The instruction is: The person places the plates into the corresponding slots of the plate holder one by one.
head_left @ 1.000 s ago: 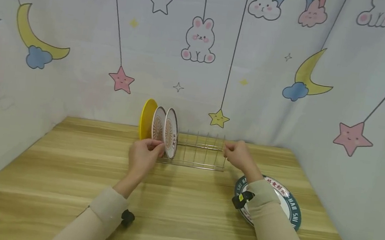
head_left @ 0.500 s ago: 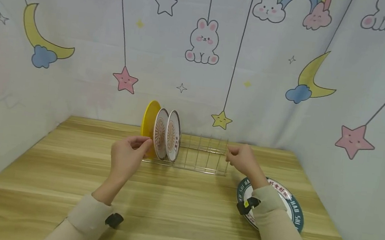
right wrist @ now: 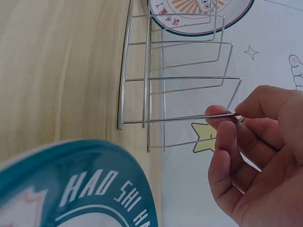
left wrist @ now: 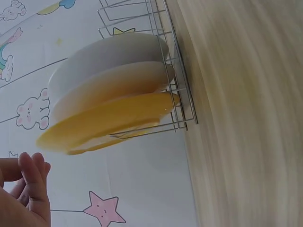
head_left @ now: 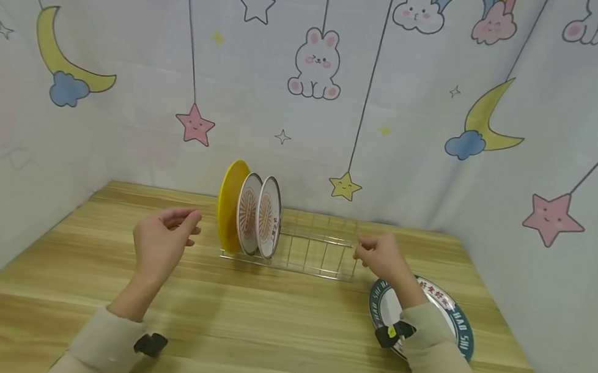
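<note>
A wire plate rack (head_left: 317, 273) stands near the table's back edge. At its left end a yellow plate (head_left: 228, 206) and two white patterned plates (head_left: 269, 217) stand on edge. My right hand (head_left: 380, 254) pinches the rack's right end wire between thumb and fingers, plain in the right wrist view. My left hand (head_left: 160, 241) is in the air left of the yellow plate, fingers loosely bent and holding nothing. The left wrist view shows a gap between its fingertips (left wrist: 29, 165) and the yellow plate (left wrist: 109, 118).
Partly under my right forearm, a larger plate with a teal lettered rim (head_left: 463, 334) lies on the wooden table (head_left: 259, 342). Behind the rack hangs a white cloth backdrop (head_left: 263, 108) with printed stars, moons and rabbits. More cloth rises at both sides.
My left hand has left the plates and moved left. The rack and its plates have shifted slightly towards me over the last half second, my right hand staying at the right end.
</note>
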Motion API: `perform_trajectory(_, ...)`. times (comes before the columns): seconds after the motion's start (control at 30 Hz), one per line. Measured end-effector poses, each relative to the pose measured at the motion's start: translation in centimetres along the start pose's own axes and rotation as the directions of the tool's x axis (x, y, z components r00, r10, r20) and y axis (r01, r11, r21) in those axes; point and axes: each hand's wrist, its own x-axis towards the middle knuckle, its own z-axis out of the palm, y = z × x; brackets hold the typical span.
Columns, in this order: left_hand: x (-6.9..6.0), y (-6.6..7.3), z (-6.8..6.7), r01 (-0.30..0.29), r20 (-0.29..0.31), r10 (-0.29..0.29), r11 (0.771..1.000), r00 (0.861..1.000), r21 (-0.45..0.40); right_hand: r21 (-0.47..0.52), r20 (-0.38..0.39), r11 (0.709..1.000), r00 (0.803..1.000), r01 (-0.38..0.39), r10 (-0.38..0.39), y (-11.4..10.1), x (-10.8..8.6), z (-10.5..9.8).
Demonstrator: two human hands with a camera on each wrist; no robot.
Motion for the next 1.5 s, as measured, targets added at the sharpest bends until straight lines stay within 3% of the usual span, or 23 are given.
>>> perform_trajectory(0.33, 0.4, -1.4, -0.7, 0.129, 0.08, -0.13, 0.991, 0.988, 0.025, 0.017, 0.021, 1.0, 1.0, 0.006, -0.006, -0.3, -1.2, -0.4)
perform_trajectory(0.63, 0.2, -2.5, -0.5, 0.214, 0.201, -0.218, 0.976, 0.955, 0.04, 0.018, 0.033, 1.0, 0.999, -0.01, 0.01, -0.1, -1.6, -0.4)
perform_trajectory(0.93, 0.2, -3.3, -0.3, 0.21, 0.295, -0.208, 0.977, 0.933, 0.026, 0.018, 0.04, 1.0, 0.999, 0.01, -0.011, -0.1, -2.0, -0.5)
perform_trajectory(1.3, 0.1, -3.6, 0.3, 0.181, 0.455, -0.208, 0.978, 0.866, 0.104, 0.017, 0.064, 1.0, 0.998, -0.003, 0.002, -0.5, -3.0, -0.6)
perform_trajectory(1.4, 0.0, -3.7, 0.4, 0.173, 0.471, -0.208, 0.978, 0.857, 0.116, 0.025, 0.074, 1.0, 0.997, -0.016, 0.014, -0.6, -3.2, -0.6)
perform_trajectory(1.5, 0.0, -3.7, 0.4, 0.174, 0.469, -0.214, 0.976, 0.857, 0.128, 0.026, 0.076, 1.0, 0.997, -0.011, 0.009, -0.7, -3.3, -0.5)
